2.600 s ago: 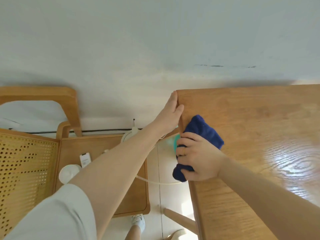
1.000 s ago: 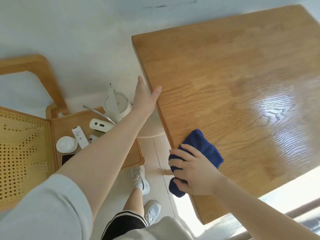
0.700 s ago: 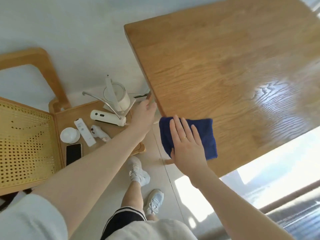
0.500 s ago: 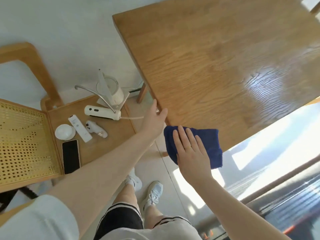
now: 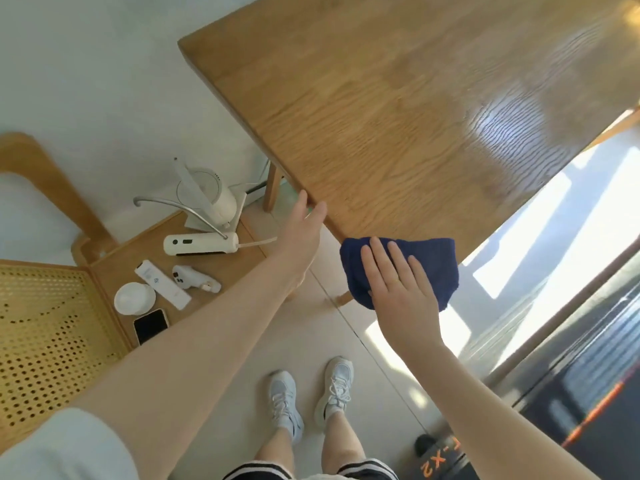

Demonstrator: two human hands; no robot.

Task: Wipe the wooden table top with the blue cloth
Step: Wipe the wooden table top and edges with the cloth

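Note:
The wooden table top fills the upper right of the view, with a bright glare patch on its right side. The blue cloth hangs over the table's near corner, mostly off the wood. My right hand lies flat on the cloth with fingers spread, pressing it from above. My left hand reaches to the table's left edge, its fingertips touching the rim, holding nothing.
A low wooden side table at left carries a white kettle, a white device, a remote, a white dish and a phone. A cane-backed chair stands far left. My feet in white sneakers are on the pale floor.
My right hand has dragged the cloth down the table's left edge to the near corner and flattened on it. The left hand slid along the edge toward me. The view tilted down.

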